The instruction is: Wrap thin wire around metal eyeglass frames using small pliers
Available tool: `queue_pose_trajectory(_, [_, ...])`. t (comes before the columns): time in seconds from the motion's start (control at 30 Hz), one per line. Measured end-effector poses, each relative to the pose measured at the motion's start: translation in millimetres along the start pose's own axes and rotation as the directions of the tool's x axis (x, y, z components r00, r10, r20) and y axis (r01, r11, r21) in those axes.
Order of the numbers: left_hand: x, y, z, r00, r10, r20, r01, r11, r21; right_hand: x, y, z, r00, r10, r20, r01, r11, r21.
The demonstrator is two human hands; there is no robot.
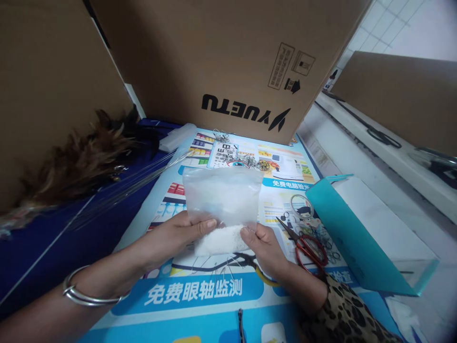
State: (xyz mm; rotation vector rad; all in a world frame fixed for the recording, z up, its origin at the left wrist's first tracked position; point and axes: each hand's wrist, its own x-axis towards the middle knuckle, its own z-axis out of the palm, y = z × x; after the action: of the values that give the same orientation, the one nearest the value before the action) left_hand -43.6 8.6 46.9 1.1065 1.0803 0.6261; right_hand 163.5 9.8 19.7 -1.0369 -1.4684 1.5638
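Observation:
Both hands hold up a clear plastic bag [221, 200] with small white beads or granules settled at its bottom. My left hand [178, 233], with a silver bangle on its wrist, pinches the bag's lower left edge. My right hand [262, 247], in a leopard-print sleeve, pinches the lower right corner. The bag hangs just above a blue printed poster [200, 295] that covers the table. Thin bent wires [221, 271] lie on the poster right under the bag.
Red-handled scissors [307, 245] lie beside my right hand. A teal paper bag [364, 233] lies at the right. Small metal wire ornaments [239, 159] sit behind the plastic bag. A large cardboard box [228, 62] stands at the back, a feather duster [82, 157] at the left.

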Motion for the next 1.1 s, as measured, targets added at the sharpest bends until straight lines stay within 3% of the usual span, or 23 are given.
queue_pose_trajectory(0.17, [-2.3, -1.0, 1.1, 1.000, 0.000, 0.002, 0.001, 0.997, -0.072, -1.7, 5.0, -1.5, 0.999, 0.022, -0.033, -0.024, 0.996, -0.087])
queue_pose_trajectory(0.27, [-5.1, 5.3, 4.3, 0.998, -0.026, -0.061, 0.023, 0.999, -0.043, -2.7, 7.3, -2.7, 0.998, 0.023, -0.052, -0.030, 0.992, -0.126])
queue_pose_trajectory(0.47, [-7.2, 9.3, 5.2, 0.983, -0.061, -0.174, 0.071, 0.996, 0.052, -2.3, 4.9, -2.0, 0.999, 0.014, 0.039, -0.010, 0.995, -0.098])
queue_pose_trajectory(0.63, [-6.6, 0.5, 1.1, 0.987, -0.006, -0.162, 0.014, 0.999, 0.047, -3.2, 7.6, -1.2, 0.994, 0.026, 0.104, -0.020, 0.998, -0.058])
queue_pose_trajectory(0.87, [-4.5, -11.5, -3.9, 0.989, 0.034, -0.141, -0.019, 0.994, 0.108, -3.9, 9.7, -0.5, 0.997, 0.014, 0.071, 0.001, 0.976, -0.217])
queue_pose_trajectory(1.1, [-3.9, -22.0, -6.9, 0.992, 0.068, -0.109, -0.057, 0.993, 0.102, -2.7, 7.8, 0.0, 0.989, -0.073, 0.128, 0.111, 0.943, -0.315])
